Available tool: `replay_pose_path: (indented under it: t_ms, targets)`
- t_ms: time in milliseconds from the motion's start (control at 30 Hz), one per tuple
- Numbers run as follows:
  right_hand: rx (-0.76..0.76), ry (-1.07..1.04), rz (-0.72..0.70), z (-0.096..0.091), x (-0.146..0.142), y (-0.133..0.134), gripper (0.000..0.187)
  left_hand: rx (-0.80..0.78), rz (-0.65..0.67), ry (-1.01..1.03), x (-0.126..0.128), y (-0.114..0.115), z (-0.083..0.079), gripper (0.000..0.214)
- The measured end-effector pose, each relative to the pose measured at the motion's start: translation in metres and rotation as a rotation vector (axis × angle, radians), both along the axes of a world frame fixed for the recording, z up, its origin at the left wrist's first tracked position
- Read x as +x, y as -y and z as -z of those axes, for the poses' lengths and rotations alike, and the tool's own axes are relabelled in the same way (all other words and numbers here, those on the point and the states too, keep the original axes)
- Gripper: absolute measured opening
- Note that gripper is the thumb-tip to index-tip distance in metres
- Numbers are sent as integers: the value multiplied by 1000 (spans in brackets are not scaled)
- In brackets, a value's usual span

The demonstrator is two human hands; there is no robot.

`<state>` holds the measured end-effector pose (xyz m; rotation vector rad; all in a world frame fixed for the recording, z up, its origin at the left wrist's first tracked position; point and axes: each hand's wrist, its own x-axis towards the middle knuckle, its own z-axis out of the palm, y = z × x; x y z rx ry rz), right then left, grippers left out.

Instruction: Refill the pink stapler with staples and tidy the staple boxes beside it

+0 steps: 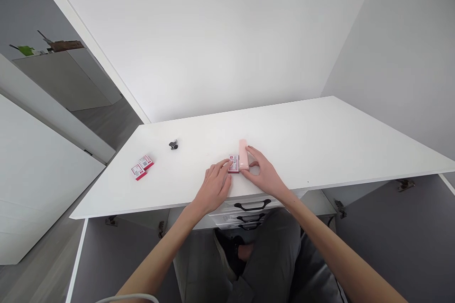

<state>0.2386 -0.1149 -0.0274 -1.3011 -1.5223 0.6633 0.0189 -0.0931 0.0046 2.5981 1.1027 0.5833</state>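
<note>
A small white box with red edges and printed labels [234,164] lies on the white cabinet top, near its front edge. My left hand [213,185] is at its left side, with the index fingertip on its label and the thumb by its front corner. Close against its right side is a long pale pink packet [243,154], which looks shiny at its near end. My right hand [263,173] grips the packet between thumb at the near end and index finger along the right side. The fingers partly cover both things.
Two similar red-and-white boxes [142,167] lie at the left of the white cabinet top [302,137]. A small black clip-like object [173,145] is behind them. Drawers with black handles [252,205] and open cabinet doors [394,227] are below the front edge.
</note>
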Motion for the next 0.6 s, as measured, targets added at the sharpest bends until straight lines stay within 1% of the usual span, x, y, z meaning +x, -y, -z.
replay_pose_path:
  t_ms: [133, 267, 400, 533, 600]
  targets:
    - [60, 39, 87, 4, -2, -3, 64, -28, 24, -9, 3, -3, 4, 53]
    - [118, 117, 123, 7, -4, -3, 57, 15, 49, -78, 4, -4, 6, 53]
    - [112, 122, 163, 6, -5, -2, 47, 69, 48, -120, 9, -1, 8, 54]
    - [93, 113, 192, 5, -4, -1, 44, 80, 52, -122, 14, 1, 10, 56]
    - [92, 107, 198, 6, -3, -1, 44, 80, 53, -101, 11, -1, 10, 58]
